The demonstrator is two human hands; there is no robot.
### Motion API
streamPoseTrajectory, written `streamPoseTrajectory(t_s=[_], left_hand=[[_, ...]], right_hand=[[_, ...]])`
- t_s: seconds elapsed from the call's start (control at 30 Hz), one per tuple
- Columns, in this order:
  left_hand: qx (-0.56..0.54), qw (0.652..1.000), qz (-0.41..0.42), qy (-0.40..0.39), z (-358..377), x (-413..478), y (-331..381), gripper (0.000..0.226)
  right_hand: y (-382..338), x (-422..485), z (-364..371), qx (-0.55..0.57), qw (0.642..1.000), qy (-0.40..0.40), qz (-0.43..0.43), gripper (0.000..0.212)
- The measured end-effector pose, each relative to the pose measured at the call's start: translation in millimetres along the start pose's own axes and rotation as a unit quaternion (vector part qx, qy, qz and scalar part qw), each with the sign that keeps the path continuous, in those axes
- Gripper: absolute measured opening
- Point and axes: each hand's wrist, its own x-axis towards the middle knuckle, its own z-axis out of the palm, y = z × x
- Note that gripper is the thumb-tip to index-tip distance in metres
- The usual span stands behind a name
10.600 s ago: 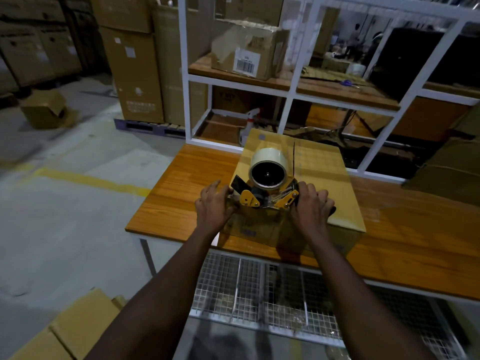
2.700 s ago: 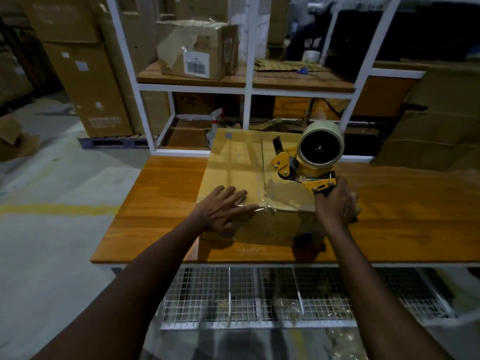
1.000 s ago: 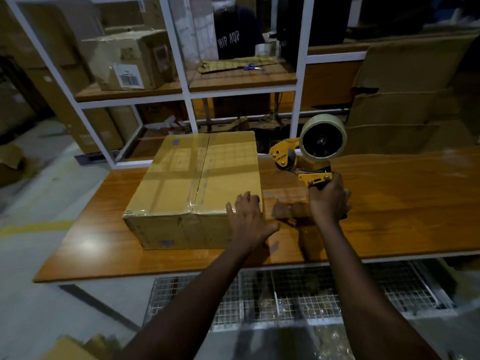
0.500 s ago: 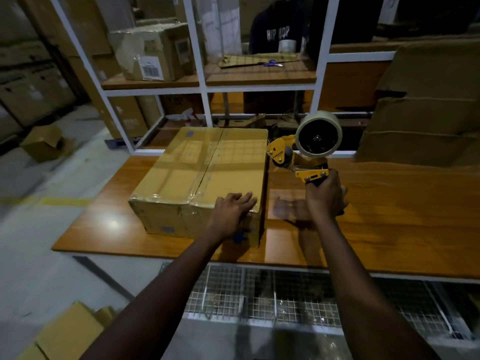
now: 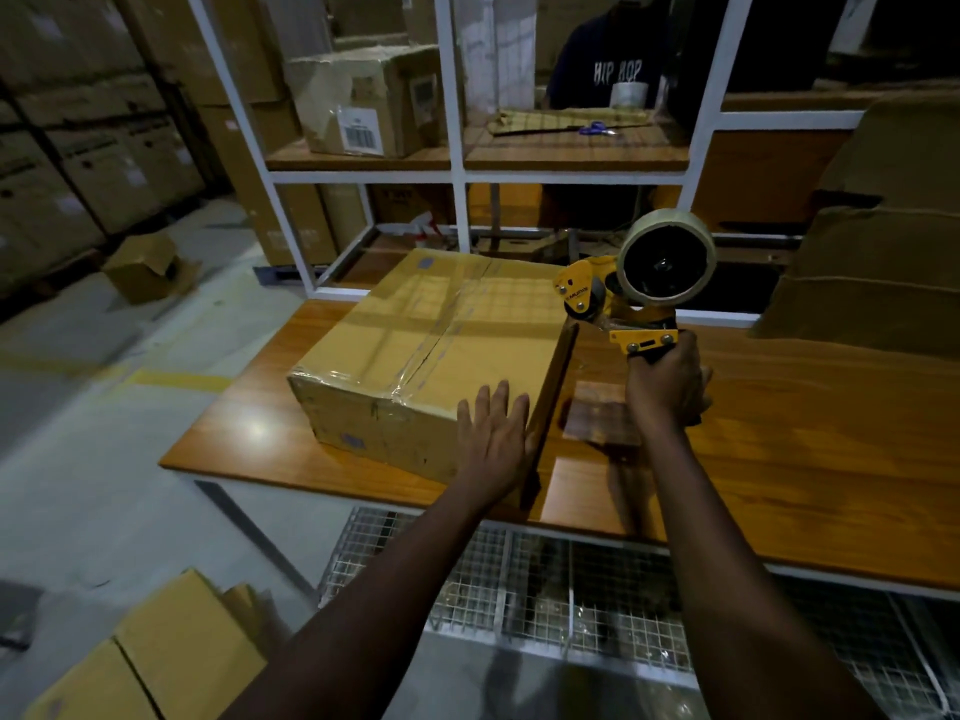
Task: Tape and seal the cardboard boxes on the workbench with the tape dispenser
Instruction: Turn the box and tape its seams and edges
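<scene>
Left hand [image 5: 493, 439] has flattened, fingers straight, against the cardboard box [image 5: 431, 356] at its near right corner | box sits at the workbench [image 5: 779, 459] front edge, left end | right hand [image 5: 665, 387] clenched round the tape dispenser [image 5: 639, 288] handle, raised beside the box's far right corner | risk: my push could skid the box off that edge | readable: "HIP HOP" on the far person's shirt [image 5: 618, 70]; barcode label [image 5: 360, 129] too small.

The handle of the tape dispenser [image 5: 623, 298] is hidden inside the right grip [image 5: 665, 387]. The left grip [image 5: 493, 433] covers the near corner of the cardboard box [image 5: 415, 345]. The counter [image 5: 805, 459] runs off the right edge. A person [image 5: 608, 70] behind the shelf [image 5: 571, 148] is cut off at the top. The label [image 5: 361, 128] on the shelf box [image 5: 374, 80] is too small to read.
</scene>
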Motion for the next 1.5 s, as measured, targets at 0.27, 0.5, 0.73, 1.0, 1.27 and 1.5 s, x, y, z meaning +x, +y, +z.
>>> streamPoseTrajectory(t_s=[0.27,0.5,0.73,1.0,1.27,1.5], left_hand=[[-0.017,1.000,0.017,0.011,-9.3,-24.9,-46.8,0.045],[-0.002,0.996,0.082,0.030,-10.0,-71.2,-169.1,0.051],[0.075,0.980,-0.130,0.132,-20.6,-114.6,-280.9,0.039],[0.029,0.982,-0.184,-0.016,-26.0,-50.6,-232.5,0.071],[-0.048,0.996,-0.045,-0.062,-18.1,41.6,-78.7,0.074],[-0.061,0.989,-0.128,-0.046,-10.2,94.4,-18.5,0.078]], right_hand=[[-32.7,-28.0,29.0,0.018,0.999,-0.024,-0.034,0.030],[-74.0,-68.9,68.4,0.030,0.995,-0.064,-0.068,0.032],[-101.1,-96.6,92.8,0.033,0.992,-0.071,-0.103,0.030],[-82.8,-78.3,74.3,0.009,0.996,-0.034,-0.082,0.030],[-6.7,-26.4,-0.8,-0.035,0.998,0.054,-0.004,0.027],[63.4,10.1,-71.7,-0.107,0.990,0.084,0.036,0.034]])
